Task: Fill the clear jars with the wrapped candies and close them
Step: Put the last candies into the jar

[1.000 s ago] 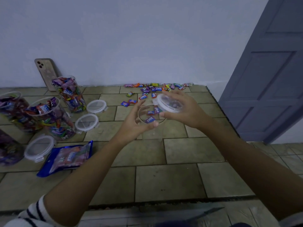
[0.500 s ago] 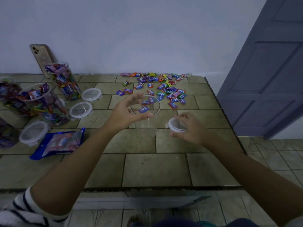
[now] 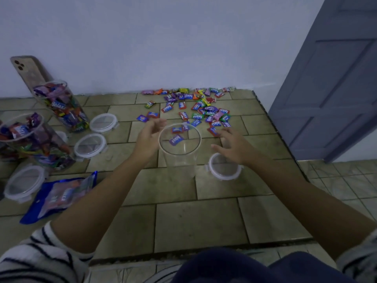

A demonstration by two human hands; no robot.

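Observation:
An empty clear jar (image 3: 180, 158) stands upright on the tiled ledge in the middle. My left hand (image 3: 148, 139) is just left of its rim, fingers apart, not gripping it. Its clear lid (image 3: 224, 168) lies flat to the jar's right. My right hand (image 3: 234, 145) hovers above the lid with spread fingers, holding nothing. A scatter of wrapped candies (image 3: 204, 113) lies behind the jar, up to the wall. Two filled open jars (image 3: 61, 105) (image 3: 34, 141) stand at the left.
Three loose lids (image 3: 104, 122) (image 3: 90, 145) (image 3: 24, 183) lie by the filled jars. A blue candy bag (image 3: 61, 196) lies at front left. A phone (image 3: 27, 71) leans on the wall. The ledge ends at right by a grey door (image 3: 334, 82).
The right hand took the lid off the jar, set it down to the jar's right and let go. The left hand released the jar, which now stands on the ledge.

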